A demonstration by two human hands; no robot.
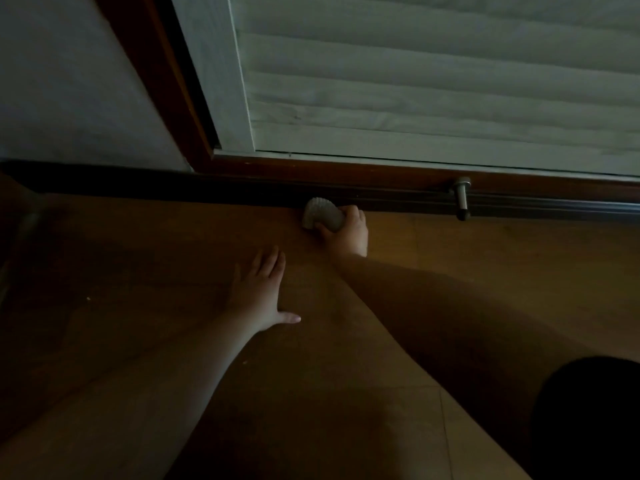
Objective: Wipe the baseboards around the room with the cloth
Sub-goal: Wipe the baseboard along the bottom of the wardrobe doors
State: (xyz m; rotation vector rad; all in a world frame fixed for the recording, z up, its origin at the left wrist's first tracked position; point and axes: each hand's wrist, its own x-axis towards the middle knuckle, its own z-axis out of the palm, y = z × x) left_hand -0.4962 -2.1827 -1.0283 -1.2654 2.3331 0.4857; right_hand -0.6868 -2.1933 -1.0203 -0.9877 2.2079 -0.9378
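The right hand (348,233) grips a bunched pale cloth (322,216), its fingers (355,213) curled over the top and the thumb under the near side. The cloth is pressed against the dark baseboard (207,190) where that meets the floor (138,323), roughly midway along the visible run of the board. The left hand (261,292) lies flat on the floor nearer the camera and a little left of the cloth, its fingers straight and slightly spread, the thumb out to the right; it holds nothing. Both forearms are bare and reach in from the lower edge of the view. Further right along the baseboard a metal doorstop (461,199) sticks out with a dark tip, well apart from the cloth. Above the baseboard stands a pale louvred door (433,81) in a brown wooden frame (162,81), with a plain wall (62,81) to its left. The floor is brown wood-look boards, with a few small pale specks on it near the left arm. The light is dim, and the far left of the floor is in deep shadow. A dark shape (588,420) fills the lower right corner; what it is cannot be told.
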